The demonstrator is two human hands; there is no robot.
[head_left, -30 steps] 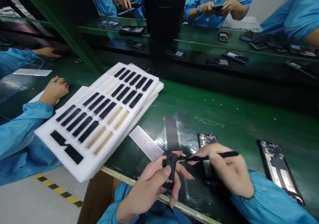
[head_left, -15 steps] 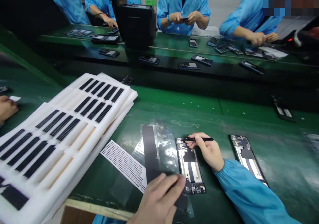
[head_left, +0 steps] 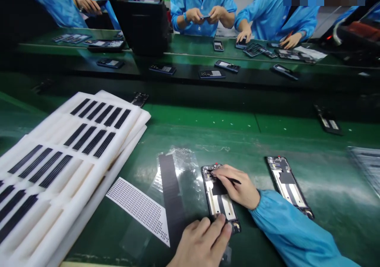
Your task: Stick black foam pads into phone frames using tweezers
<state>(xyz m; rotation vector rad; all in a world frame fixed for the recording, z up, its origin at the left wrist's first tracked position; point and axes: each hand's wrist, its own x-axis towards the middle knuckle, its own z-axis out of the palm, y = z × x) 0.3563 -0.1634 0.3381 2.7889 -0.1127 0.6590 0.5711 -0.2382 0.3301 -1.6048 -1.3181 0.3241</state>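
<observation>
Head view, bench inspection, taken left to right. At far left lies a stack of white foam trays [head_left: 86, 180], loaded with rows of black strips [head_left: 94, 141]. Next to it, on the green bench mat [head_left: 208, 128], sits a white perforated sheet [head_left: 138, 207], then a clear film [head_left: 185, 168] carrying a long dark strip [head_left: 171, 192]. The strip looks thin and limp, so I judge it best lifted by the film margin.

My left hand [head_left: 202, 243] sits at the bottom of the view, fingers [head_left: 218, 229] together and lying on the lower end of a phone frame [head_left: 221, 207]. Whether the thumb grips underneath, I cannot tell. The frame lies flat on the mat, just right of the film, open side up, with a black patch and a circuit board exposed near its top end. It should be light and fairly stiff, but the exposed parts look fragile; take hold by the long side rails, away from the board.

My right hand [head_left: 234, 190] is closed around a slim black pointed tool [head_left: 237, 182], its tip at the frame's upper end. A blue sleeve [head_left: 285, 227] runs off to the lower right. Beyond lies a second phone frame [head_left: 287, 184], and at the far right edge a stack of clear sheets [head_left: 366, 166].
</observation>
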